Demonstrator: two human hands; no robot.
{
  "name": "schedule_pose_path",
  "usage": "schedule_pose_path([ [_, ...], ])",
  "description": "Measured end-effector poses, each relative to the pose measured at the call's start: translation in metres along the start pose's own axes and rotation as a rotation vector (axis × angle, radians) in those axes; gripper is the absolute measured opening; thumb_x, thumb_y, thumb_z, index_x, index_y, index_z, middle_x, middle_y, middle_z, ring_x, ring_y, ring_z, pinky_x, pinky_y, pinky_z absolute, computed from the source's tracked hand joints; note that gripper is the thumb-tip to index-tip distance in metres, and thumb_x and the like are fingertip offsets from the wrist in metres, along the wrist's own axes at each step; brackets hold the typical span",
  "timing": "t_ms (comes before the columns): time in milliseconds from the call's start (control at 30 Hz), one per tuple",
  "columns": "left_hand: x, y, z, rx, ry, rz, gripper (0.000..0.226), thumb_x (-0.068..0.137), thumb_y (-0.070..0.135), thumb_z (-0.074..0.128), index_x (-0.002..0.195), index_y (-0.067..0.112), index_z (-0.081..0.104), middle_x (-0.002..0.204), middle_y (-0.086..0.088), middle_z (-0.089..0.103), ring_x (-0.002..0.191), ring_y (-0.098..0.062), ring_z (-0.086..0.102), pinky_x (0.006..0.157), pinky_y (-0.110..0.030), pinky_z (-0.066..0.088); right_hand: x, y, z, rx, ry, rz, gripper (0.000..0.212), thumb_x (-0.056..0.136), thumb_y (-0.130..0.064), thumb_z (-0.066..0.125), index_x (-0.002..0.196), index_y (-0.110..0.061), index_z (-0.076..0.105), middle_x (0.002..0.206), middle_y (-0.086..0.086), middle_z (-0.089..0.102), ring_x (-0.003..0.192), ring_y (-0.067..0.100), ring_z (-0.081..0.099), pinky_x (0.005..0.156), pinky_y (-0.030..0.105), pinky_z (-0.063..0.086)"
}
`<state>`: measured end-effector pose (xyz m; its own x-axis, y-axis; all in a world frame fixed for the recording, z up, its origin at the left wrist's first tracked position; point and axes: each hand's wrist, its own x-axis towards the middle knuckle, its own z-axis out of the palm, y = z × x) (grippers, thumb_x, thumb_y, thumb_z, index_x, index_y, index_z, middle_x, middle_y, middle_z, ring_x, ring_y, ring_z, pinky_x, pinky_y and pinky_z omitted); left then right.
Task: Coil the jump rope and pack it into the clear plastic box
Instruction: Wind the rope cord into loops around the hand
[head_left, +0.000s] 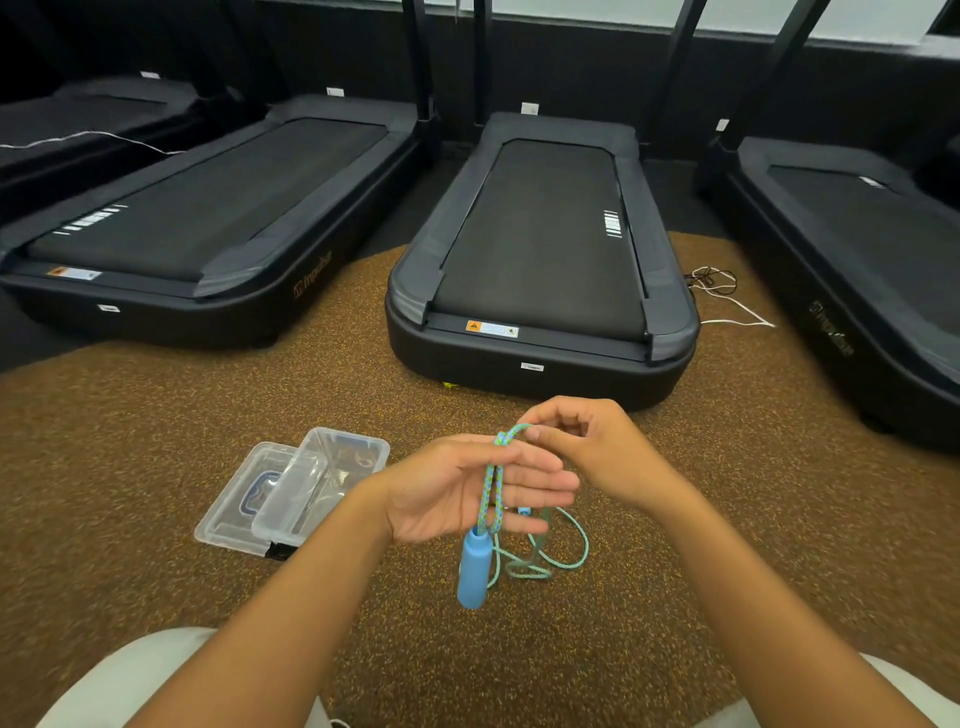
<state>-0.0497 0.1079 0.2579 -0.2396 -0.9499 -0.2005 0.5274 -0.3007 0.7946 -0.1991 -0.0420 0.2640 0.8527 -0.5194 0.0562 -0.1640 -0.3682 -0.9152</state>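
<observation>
Pinching rope (492, 493) loop: right hand (597, 457) fingers; left hand (467, 488) fingers straight, together.

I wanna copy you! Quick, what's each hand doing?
Left hand: open, jump rope looped over its fingers.
Right hand: pinching the rope's top.

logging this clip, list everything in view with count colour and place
rope: one, blue-green braid, looped over the left hand, the rest on the floor below
handle: one in clear view, blue, hanging under the left hand
box: one, clear, open, on the floor left of the hands
lid: one, clear with a blue latch, under the box's left side
treadmills: four or more, black, in a row beyond
cords: white and dark, on the floor right of the middle treadmill
floor: brown speckled
left hand: flat, rope across the fingers
right hand: pinches the top of the loop
</observation>
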Motion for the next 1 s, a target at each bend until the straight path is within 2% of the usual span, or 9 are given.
schedule_pose_path([
  [100, 0.0, 0.004, 0.001, -0.035, 0.009, 0.047, 0.043, 0.104, 0.02, 0.042, 0.137, -0.005, 0.056, 0.144, -0.027, 0.055, 0.137, -0.039, 0.051, 0.113, -0.057, 0.04, -0.002, 0.013, 0.005, 0.04, 0.021, 0.021, 0.016, 0.097, -0.007, 0.066, 0.107, -0.012, 0.078, 0.099, 0.011, 0.081, 0.089, 0.014, 0.074, 0.083, 0.032, 0.058],
  [200, 0.0, 0.007, 0.0, -0.071, 0.028, 0.114, 0.045, 0.106, 0.019, 0.039, 0.144, -0.003, 0.05, 0.149, -0.025, 0.051, 0.14, -0.037, 0.049, 0.113, -0.056, 0.039, -0.008, 0.027, 0.015, 0.052, 0.024, 0.082, 0.028, 0.096, -0.001, 0.061, 0.104, -0.021, 0.08, 0.1, 0.013, 0.08, 0.092, 0.026, 0.076, 0.083, 0.042, 0.06],
  [300, 0.001, 0.012, -0.002, -0.159, 0.065, 0.211, 0.045, 0.104, 0.019, 0.041, 0.143, -0.001, 0.051, 0.149, -0.023, 0.052, 0.139, -0.036, 0.05, 0.113, -0.057, 0.039, -0.015, 0.039, 0.032, 0.048, 0.002, 0.138, 0.02, 0.099, -0.008, 0.063, 0.097, -0.019, 0.08, 0.086, 0.007, 0.08, 0.071, 0.021, 0.067, 0.071, 0.04, 0.054],
  [433, 0.0, 0.021, -0.005, -0.132, 0.126, 0.271, 0.046, 0.105, 0.02, 0.036, 0.146, 0.002, 0.049, 0.15, -0.017, 0.053, 0.138, -0.035, 0.051, 0.111, -0.055, 0.042, -0.023, 0.046, 0.051, 0.036, -0.096, 0.164, 0.015, 0.1, -0.017, 0.063, 0.101, -0.013, 0.077, 0.093, 0.013, 0.08, 0.077, 0.024, 0.065, 0.074, 0.043, 0.053],
  [500, -0.001, 0.023, -0.006, -0.124, 0.148, 0.289, 0.047, 0.105, 0.021, 0.035, 0.146, 0.003, 0.048, 0.15, -0.016, 0.054, 0.136, -0.036, 0.053, 0.109, -0.055, 0.045, -0.027, 0.045, 0.055, -0.01, -0.133, 0.158, 0.015, 0.101, -0.019, 0.062, 0.098, -0.016, 0.077, 0.09, 0.011, 0.079, 0.072, 0.026, 0.062, 0.071, 0.04, 0.05],
  [567, -0.001, 0.024, -0.007, -0.124, 0.164, 0.291, 0.047, 0.105, 0.021, 0.035, 0.146, 0.003, 0.047, 0.15, -0.015, 0.054, 0.136, -0.037, 0.053, 0.108, -0.055, 0.046, -0.032, 0.042, 0.059, -0.061, -0.168, 0.156, 0.015, 0.101, -0.018, 0.062, 0.097, -0.016, 0.076, 0.089, 0.009, 0.079, 0.075, 0.029, 0.071, 0.077, 0.038, 0.056],
  [700, -0.001, 0.022, -0.009, -0.098, 0.163, 0.268, 0.047, 0.105, 0.022, 0.036, 0.147, 0.003, 0.046, 0.151, -0.015, 0.052, 0.138, -0.038, 0.051, 0.11, -0.056, 0.044, -0.043, 0.029, 0.062, -0.256, -0.249, 0.108, 0.017, 0.102, -0.023, 0.063, 0.09, -0.015, 0.072, 0.073, -0.008, 0.074, 0.068, 0.004, 0.072, 0.064, 0.018, 0.052],
  [833, -0.001, 0.021, -0.01, -0.095, 0.164, 0.252, 0.049, 0.103, 0.023, 0.039, 0.147, 0.003, 0.046, 0.152, -0.015, 0.052, 0.138, -0.038, 0.05, 0.111, -0.058, 0.04, -0.05, 0.015, 0.061, -0.36, -0.278, 0.049, 0.021, 0.101, -0.031, 0.062, 0.086, -0.019, 0.068, 0.079, 0.003, 0.077, 0.073, 0.014, 0.074, 0.072, 0.034, 0.058],
  [1000, -0.005, 0.022, -0.012, -0.073, 0.176, 0.248, 0.049, 0.104, 0.024, 0.036, 0.148, 0.005, 0.045, 0.153, -0.013, 0.051, 0.139, -0.037, 0.049, 0.115, -0.06, 0.035, -0.055, 0.003, 0.059, -0.416, -0.284, -0.03, 0.023, 0.102, -0.034, 0.06, 0.081, -0.025, 0.061, 0.074, 0.004, 0.073, 0.07, 0.019, 0.072, 0.071, 0.042, 0.057],
])
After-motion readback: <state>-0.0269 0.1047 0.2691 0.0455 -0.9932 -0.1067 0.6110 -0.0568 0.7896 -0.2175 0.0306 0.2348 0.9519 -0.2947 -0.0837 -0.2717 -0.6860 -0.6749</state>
